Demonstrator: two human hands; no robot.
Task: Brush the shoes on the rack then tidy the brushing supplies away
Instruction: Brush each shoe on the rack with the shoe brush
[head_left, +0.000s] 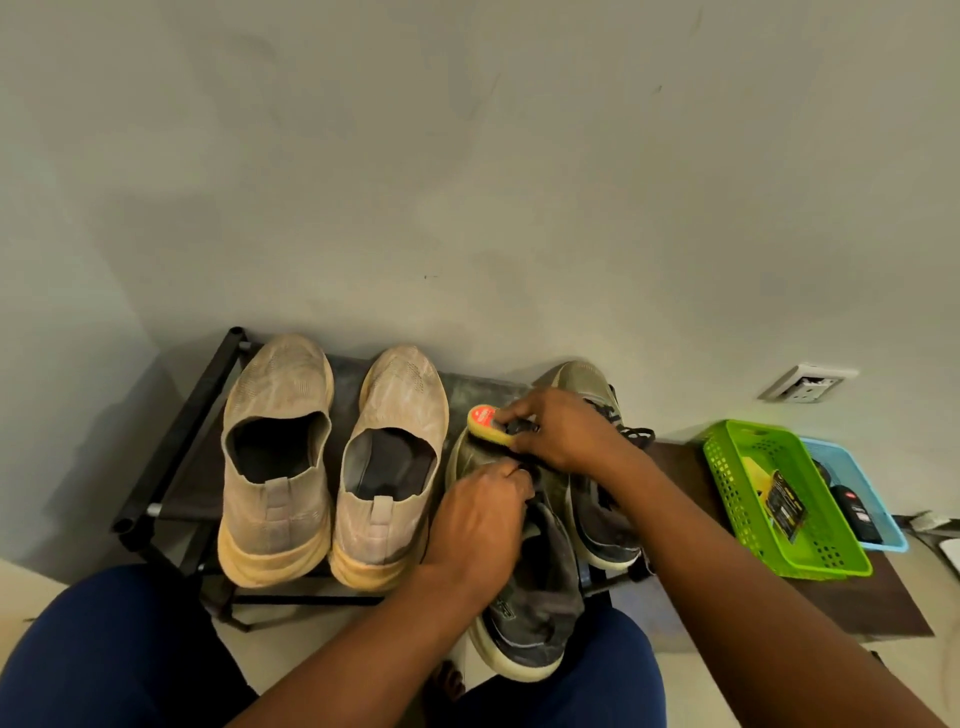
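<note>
Head view: a person sits facing a low black rack (176, 426) against the wall, in the lower half of the frame.
Right hand (563, 431): fingers curled round a yellow brush (491, 428) with a red label, pressed on the toe of a dark green shoe (524, 587).
Left hand (480, 519): fingers curled into the shoe's opening, gripping its upper to steady it.
Shoe being brushed: centre right of the frame, its heel hanging past the rack's front edge over the person's lap.
Other shoes: a tan pair (332, 467) side by side at the left of the rack; the green shoe's partner (597, 478) lies just beside it, partly under the right arm.
Supplies: a green basket (727, 467) and a blue basket (878, 514) at the right edge, holding small packets.
Risk, slipping: the shoe seems only half supported, so a hard stroke could tip it off the rack if the left hand loosens.
Risk, knocking: the right forearm passes over the partner shoe and could nudge it.
Risk, missed work: the tan pair looks dusty and may yet need brushing before tidying.
</note>
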